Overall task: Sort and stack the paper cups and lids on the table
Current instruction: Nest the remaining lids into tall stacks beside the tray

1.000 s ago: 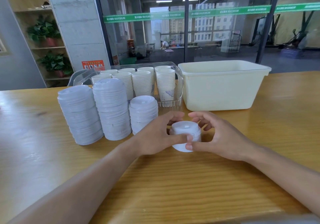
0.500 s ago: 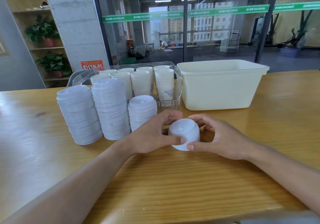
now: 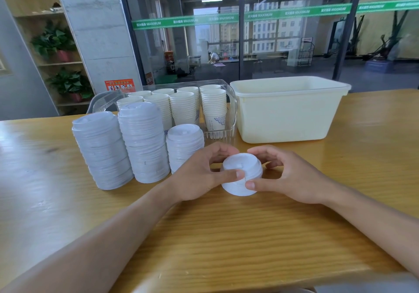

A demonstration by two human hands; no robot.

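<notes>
A short stack of white plastic lids point(image 3: 241, 173) stands on the wooden table point(image 3: 226, 236) in front of me. My left hand point(image 3: 199, 177) grips its left side, thumb on the front, fingers curled behind. My right hand point(image 3: 288, 177) grips its right side the same way. To the left stand three taller lid stacks: a leaning one point(image 3: 102, 150), the tallest point(image 3: 142, 143), and a shorter one point(image 3: 183, 143). Behind them a clear plastic bin point(image 3: 232, 111) holds several stacks of white paper cups point(image 3: 213, 107).
A cream plastic tub point(image 3: 288, 111) sits at the back right of the table, touching the clear bin. A glass wall runs behind the table, with a concrete pillar and a shelf of potted plants to the left.
Both hands stay on the small lid stack; it looks pressed slightly more compact and the thumbs have closed in at its front. Nothing else has moved.
</notes>
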